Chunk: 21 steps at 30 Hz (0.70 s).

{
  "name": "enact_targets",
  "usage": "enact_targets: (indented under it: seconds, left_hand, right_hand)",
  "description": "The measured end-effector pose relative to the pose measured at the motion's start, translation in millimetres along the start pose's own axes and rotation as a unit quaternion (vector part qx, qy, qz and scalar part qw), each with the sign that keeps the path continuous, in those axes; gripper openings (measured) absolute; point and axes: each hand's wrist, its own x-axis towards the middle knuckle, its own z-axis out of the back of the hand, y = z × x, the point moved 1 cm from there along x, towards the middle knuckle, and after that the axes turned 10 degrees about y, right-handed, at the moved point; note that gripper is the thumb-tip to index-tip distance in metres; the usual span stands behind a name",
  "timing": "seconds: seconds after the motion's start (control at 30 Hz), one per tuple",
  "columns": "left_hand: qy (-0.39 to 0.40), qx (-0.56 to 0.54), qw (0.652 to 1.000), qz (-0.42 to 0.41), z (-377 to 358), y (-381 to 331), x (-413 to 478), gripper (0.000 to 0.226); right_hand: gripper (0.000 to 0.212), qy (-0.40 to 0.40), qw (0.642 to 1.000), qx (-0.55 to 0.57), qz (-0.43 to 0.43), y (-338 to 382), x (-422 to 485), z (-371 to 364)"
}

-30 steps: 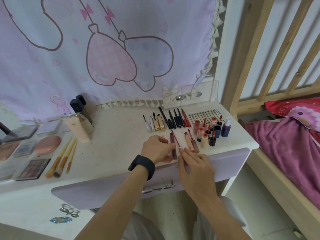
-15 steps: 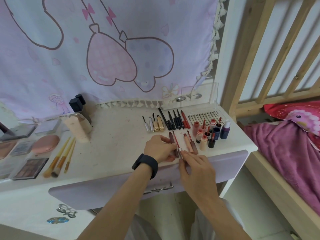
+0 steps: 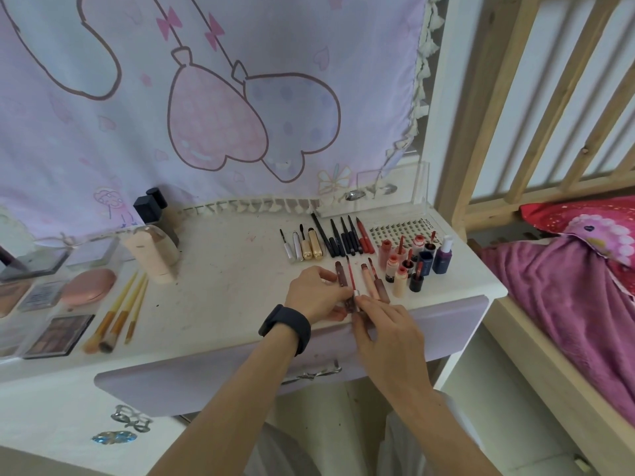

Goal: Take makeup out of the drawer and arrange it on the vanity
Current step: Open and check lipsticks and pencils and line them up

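Left grip (image 3: 316, 293) pinches the dark maroon lip-gloss tube (image 3: 341, 274) lying at the front edge of the white bench (image 3: 223, 286). Right grip (image 3: 385, 324) pinches the thin red silver-capped wand (image 3: 351, 278) just beside it, out of the tube.

On the white table (image 3: 223, 297), three yellow-handled brushes (image 3: 118, 312) lie left, slim black pencils (image 3: 343, 237) back right, small red lip-gloss bottles (image 3: 391, 266) just before and right of them

White, stained vanity top (image 3: 223, 297). At left lie an eyeshadow palette (image 3: 58, 334), a pink compact (image 3: 87, 286) and three brushes (image 3: 117, 314) side by side. Behind them are a peach bottle (image 3: 149, 257) and a black-capped bottle (image 3: 149, 207). At right are rows of mascaras (image 3: 304, 245), black pencils (image 3: 340, 238), a lash tray (image 3: 398, 231) and lip glosses (image 3: 400, 281), some lying, some upright.
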Motion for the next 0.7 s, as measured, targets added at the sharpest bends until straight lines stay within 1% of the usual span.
enact_targets:
  seconds: [0.2,0.7]
  left_hand:
    - [-0.004,0.006,1.0,0.002,-0.4,-0.5,-0.3,0.043]
    - [-0.002,0.009,1.0,0.001,1.5,-2.6,-3.4,0.043]
  right_hand:
    - [0.036,0.004,1.0,0.004,-0.005,0.5,1.9,1.2]
    - [0.038,0.017,1.0,0.013,-0.007,0.1,0.9,3.7]
